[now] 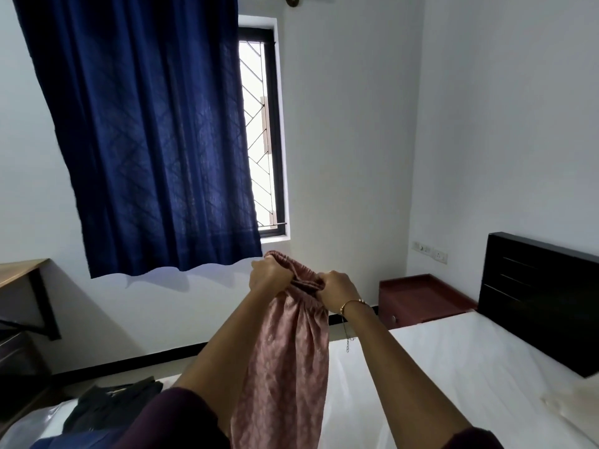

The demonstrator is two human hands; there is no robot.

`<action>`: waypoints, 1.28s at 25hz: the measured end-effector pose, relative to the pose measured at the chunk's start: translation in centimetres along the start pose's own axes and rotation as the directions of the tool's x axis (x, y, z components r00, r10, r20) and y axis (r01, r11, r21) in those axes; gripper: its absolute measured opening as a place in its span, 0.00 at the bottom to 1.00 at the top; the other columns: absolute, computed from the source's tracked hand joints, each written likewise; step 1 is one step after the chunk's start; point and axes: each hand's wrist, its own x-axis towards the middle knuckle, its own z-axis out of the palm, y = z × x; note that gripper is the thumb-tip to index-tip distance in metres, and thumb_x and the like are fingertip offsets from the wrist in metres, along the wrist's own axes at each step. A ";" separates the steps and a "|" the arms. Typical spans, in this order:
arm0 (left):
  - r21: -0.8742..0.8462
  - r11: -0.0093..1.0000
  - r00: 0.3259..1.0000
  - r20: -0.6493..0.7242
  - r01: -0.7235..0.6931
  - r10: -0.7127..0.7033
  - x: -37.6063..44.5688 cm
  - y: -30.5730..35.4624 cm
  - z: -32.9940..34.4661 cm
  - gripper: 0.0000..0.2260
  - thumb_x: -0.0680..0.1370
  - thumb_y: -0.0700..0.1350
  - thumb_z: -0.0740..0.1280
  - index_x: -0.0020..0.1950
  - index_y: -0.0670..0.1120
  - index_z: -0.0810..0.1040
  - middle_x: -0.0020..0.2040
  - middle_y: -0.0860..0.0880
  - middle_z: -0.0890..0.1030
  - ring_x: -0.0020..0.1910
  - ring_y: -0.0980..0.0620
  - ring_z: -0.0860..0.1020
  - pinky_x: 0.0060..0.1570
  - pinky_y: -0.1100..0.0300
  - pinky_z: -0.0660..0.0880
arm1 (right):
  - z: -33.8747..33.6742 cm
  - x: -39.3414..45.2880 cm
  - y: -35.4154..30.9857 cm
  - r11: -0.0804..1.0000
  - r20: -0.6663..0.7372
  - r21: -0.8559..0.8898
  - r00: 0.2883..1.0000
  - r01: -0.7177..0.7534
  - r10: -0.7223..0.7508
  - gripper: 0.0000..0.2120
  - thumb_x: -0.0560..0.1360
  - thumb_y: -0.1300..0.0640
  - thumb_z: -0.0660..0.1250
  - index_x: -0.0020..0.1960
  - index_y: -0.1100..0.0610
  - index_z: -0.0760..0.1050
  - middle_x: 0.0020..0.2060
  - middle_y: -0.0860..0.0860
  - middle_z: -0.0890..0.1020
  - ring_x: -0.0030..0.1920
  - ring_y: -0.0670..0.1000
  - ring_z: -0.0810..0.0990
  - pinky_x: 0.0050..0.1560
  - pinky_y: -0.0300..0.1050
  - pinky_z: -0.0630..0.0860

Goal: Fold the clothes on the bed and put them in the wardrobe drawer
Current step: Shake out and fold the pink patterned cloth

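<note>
A pink patterned garment (288, 358) with a gathered elastic waistband hangs in the air above the bed (437, 361). My left hand (267, 275) grips the waistband at its left end. My right hand (337, 288), with a bracelet on the wrist, grips the waistband at its right end. The cloth falls straight down between my forearms. A dark garment (113, 406) lies crumpled on the bed at the lower left, with a blue one (69, 442) in front of it at the frame's bottom edge. No wardrobe or drawer is in view.
The bed has a white sheet and a black headboard (538, 299) at the right. A reddish-brown bedside cabinet (421, 299) stands beyond the bed. A blue curtain (146, 131) covers most of the window. A wooden desk (22, 273) stands at the left wall.
</note>
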 end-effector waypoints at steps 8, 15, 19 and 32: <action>-0.460 0.882 0.963 0.266 0.099 0.031 -0.5 6.6 8.6 0.15 0.75 0.31 0.55 0.57 0.43 0.75 0.54 0.38 0.77 0.51 0.39 0.79 0.48 0.47 0.80 | -5.8 -1.1 7.1 0.978 -0.299 -0.158 0.950 -0.138 0.086 0.06 0.73 0.60 0.63 0.42 0.63 0.76 0.45 0.61 0.81 0.49 0.62 0.78 0.37 0.44 0.61; -0.757 0.610 0.891 0.418 0.233 0.179 -2.4 3.6 7.0 0.17 0.77 0.30 0.56 0.61 0.47 0.73 0.50 0.41 0.79 0.43 0.47 0.78 0.36 0.58 0.80 | -4.9 -3.9 4.3 0.967 -0.259 -0.225 0.949 0.120 -0.178 0.08 0.73 0.53 0.66 0.43 0.58 0.75 0.43 0.57 0.82 0.43 0.58 0.77 0.37 0.42 0.60; -0.632 0.724 0.887 0.458 0.276 0.061 -3.7 -7.7 6.4 0.15 0.77 0.31 0.56 0.56 0.46 0.75 0.47 0.44 0.79 0.41 0.49 0.77 0.38 0.58 0.75 | 5.1 -7.3 2.8 0.949 -0.102 -0.133 0.949 0.284 -0.299 0.09 0.71 0.53 0.68 0.42 0.60 0.77 0.40 0.57 0.82 0.41 0.58 0.80 0.37 0.41 0.70; -0.337 0.501 0.600 0.539 0.797 -0.591 -22.6 -48.6 12.4 0.22 0.78 0.48 0.65 0.70 0.51 0.62 0.60 0.45 0.75 0.53 0.45 0.77 0.42 0.55 0.76 | 43.9 -29.2 3.9 0.973 0.621 0.057 0.771 -0.224 0.141 0.15 0.77 0.58 0.62 0.62 0.61 0.71 0.57 0.60 0.77 0.57 0.59 0.76 0.55 0.47 0.72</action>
